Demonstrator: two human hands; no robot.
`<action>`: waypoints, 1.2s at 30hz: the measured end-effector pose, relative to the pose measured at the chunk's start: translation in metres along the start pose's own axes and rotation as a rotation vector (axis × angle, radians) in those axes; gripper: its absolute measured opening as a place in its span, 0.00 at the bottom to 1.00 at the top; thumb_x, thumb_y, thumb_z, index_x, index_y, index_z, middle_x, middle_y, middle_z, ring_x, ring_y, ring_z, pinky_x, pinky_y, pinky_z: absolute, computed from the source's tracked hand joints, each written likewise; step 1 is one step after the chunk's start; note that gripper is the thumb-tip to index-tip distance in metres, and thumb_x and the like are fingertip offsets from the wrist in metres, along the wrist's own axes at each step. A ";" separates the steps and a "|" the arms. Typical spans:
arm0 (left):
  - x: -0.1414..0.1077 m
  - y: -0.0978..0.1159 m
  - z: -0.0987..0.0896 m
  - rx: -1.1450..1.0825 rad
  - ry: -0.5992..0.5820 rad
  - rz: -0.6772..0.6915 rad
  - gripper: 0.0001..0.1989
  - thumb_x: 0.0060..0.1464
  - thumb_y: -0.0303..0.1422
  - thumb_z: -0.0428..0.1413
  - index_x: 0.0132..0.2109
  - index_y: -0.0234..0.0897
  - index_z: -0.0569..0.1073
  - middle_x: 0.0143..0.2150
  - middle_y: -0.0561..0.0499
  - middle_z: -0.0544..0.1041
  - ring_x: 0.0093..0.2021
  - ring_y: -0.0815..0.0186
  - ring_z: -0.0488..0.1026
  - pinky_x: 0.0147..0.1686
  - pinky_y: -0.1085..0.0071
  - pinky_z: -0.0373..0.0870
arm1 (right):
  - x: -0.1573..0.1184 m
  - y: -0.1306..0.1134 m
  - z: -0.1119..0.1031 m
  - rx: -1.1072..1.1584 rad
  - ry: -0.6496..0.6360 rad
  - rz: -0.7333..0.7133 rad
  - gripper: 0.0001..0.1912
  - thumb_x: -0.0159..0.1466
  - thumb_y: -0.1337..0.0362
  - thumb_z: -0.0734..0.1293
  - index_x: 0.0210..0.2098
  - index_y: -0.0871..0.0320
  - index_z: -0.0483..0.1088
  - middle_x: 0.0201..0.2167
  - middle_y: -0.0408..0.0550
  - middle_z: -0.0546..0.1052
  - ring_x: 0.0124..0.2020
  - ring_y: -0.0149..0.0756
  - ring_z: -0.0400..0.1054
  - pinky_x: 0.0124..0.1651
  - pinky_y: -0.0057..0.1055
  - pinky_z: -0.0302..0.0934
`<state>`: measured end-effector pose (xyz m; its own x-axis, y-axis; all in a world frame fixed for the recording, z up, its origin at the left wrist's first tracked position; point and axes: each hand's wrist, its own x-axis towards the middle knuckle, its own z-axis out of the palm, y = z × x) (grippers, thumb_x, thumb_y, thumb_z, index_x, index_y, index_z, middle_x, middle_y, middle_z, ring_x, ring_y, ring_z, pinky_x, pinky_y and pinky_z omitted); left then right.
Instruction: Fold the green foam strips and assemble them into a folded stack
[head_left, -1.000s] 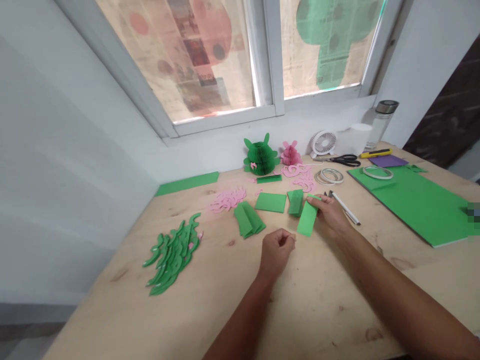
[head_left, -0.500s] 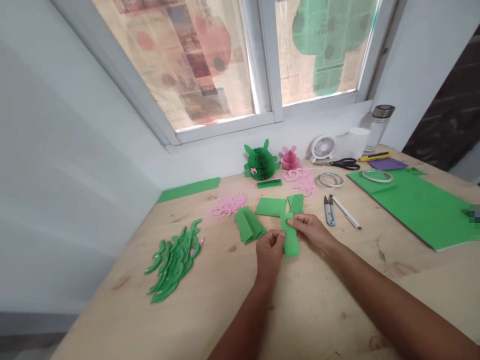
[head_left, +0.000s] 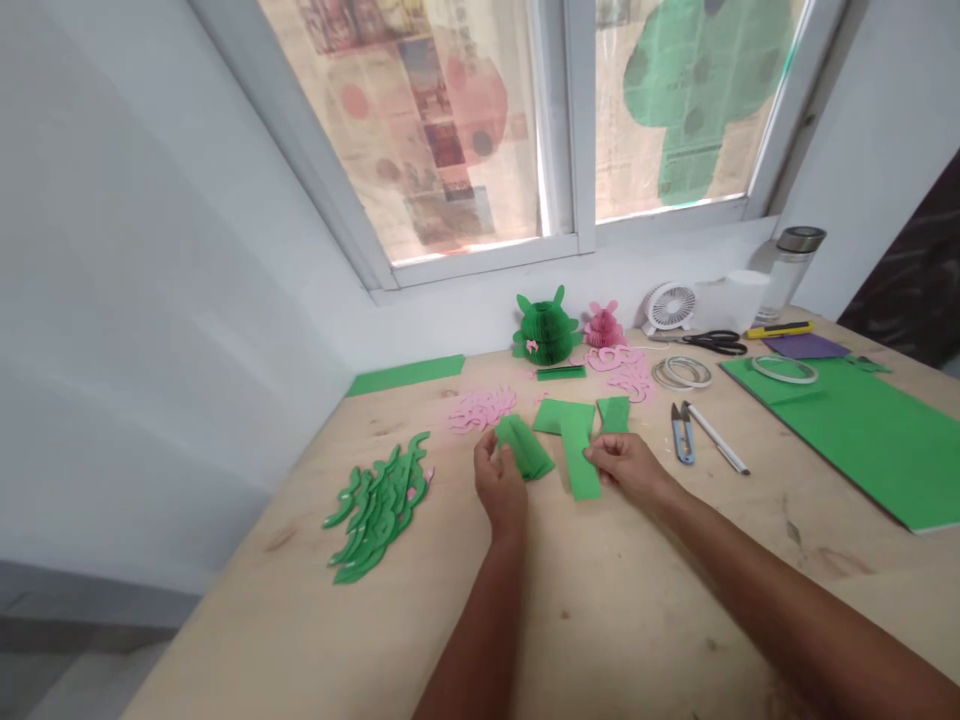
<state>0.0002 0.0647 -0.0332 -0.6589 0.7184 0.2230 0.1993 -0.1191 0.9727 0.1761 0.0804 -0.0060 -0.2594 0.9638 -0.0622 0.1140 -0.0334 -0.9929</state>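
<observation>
While the right hand's grip [head_left: 631, 468] pinches a flat, narrow green strip [head_left: 580, 472] over the worktop [head_left: 600, 600], the left hand's grip [head_left: 501, 482], partly open, borders folded green papers [head_left: 531, 452].

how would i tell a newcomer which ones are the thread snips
On the wooden table, look between the right hand and the white pen. The thread snips lie there, dark blades pointing toward the window. Their light blue handles set them apart from the black-handled scissors farther back.
</observation>
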 end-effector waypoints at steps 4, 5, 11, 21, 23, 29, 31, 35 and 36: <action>0.006 -0.012 0.001 0.053 -0.020 0.002 0.18 0.52 0.28 0.48 0.51 0.40 0.65 0.50 0.45 0.71 0.51 0.63 0.68 0.49 0.68 0.64 | 0.023 -0.005 0.020 -0.183 -0.031 0.009 0.13 0.53 0.59 0.65 0.15 0.57 0.64 0.09 0.39 0.65 0.13 0.27 0.56 0.19 0.25 0.47; 0.006 -0.013 0.001 0.064 -0.021 0.005 0.18 0.52 0.28 0.48 0.51 0.40 0.65 0.50 0.45 0.71 0.50 0.63 0.69 0.48 0.67 0.65 | 0.030 -0.005 0.026 -0.211 -0.031 0.008 0.13 0.52 0.60 0.65 0.14 0.58 0.64 0.09 0.39 0.66 0.13 0.27 0.56 0.20 0.25 0.49; 0.004 -0.016 0.002 0.113 -0.018 0.011 0.20 0.52 0.27 0.46 0.53 0.38 0.64 0.50 0.44 0.71 0.49 0.63 0.70 0.48 0.67 0.65 | 0.057 -0.008 0.047 -0.386 -0.040 0.028 0.15 0.50 0.66 0.65 0.09 0.58 0.63 0.06 0.39 0.63 0.14 0.27 0.57 0.22 0.25 0.50; 0.002 -0.022 0.004 0.201 -0.057 0.094 0.22 0.46 0.24 0.49 0.50 0.38 0.67 0.49 0.44 0.73 0.50 0.59 0.69 0.50 0.64 0.62 | 0.068 -0.015 0.072 -0.674 -0.063 0.024 0.17 0.57 0.65 0.62 0.13 0.59 0.66 0.12 0.44 0.69 0.17 0.30 0.62 0.24 0.26 0.52; 0.002 -0.023 0.004 0.267 -0.064 0.126 0.21 0.45 0.24 0.50 0.48 0.38 0.70 0.48 0.44 0.74 0.50 0.57 0.69 0.51 0.62 0.61 | 0.066 -0.019 0.067 -0.757 -0.020 -0.004 0.15 0.58 0.64 0.61 0.17 0.59 0.70 0.19 0.48 0.74 0.23 0.33 0.66 0.27 0.27 0.53; 0.001 -0.018 0.004 0.482 -0.089 0.199 0.20 0.43 0.23 0.49 0.46 0.37 0.71 0.45 0.45 0.75 0.49 0.58 0.69 0.51 0.62 0.60 | 0.064 -0.031 0.020 -1.027 0.123 0.008 0.14 0.61 0.66 0.57 0.37 0.59 0.74 0.39 0.57 0.75 0.40 0.44 0.67 0.37 0.33 0.54; 0.000 -0.016 0.004 0.529 -0.093 0.221 0.20 0.43 0.22 0.48 0.46 0.36 0.71 0.44 0.45 0.75 0.48 0.58 0.69 0.51 0.62 0.61 | 0.065 -0.033 0.008 -1.110 0.113 0.009 0.14 0.59 0.66 0.59 0.40 0.59 0.73 0.42 0.58 0.74 0.45 0.48 0.64 0.41 0.36 0.54; -0.001 -0.014 0.004 0.543 -0.086 0.270 0.20 0.43 0.23 0.48 0.45 0.36 0.71 0.43 0.45 0.75 0.48 0.58 0.69 0.50 0.62 0.61 | 0.072 -0.032 0.002 -1.224 0.039 0.004 0.21 0.54 0.59 0.65 0.46 0.60 0.70 0.47 0.61 0.70 0.51 0.52 0.58 0.48 0.41 0.51; -0.001 -0.014 0.004 0.543 -0.086 0.279 0.20 0.43 0.23 0.48 0.45 0.36 0.71 0.42 0.45 0.75 0.47 0.57 0.69 0.50 0.61 0.61 | 0.075 -0.031 0.004 -1.241 0.022 0.006 0.23 0.53 0.57 0.66 0.46 0.61 0.69 0.48 0.61 0.69 0.52 0.53 0.57 0.49 0.42 0.50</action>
<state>0.0011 0.0686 -0.0476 -0.4724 0.7660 0.4360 0.7113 0.0392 0.7018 0.1498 0.1523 0.0194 -0.2415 0.9690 -0.0528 0.9484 0.2241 -0.2244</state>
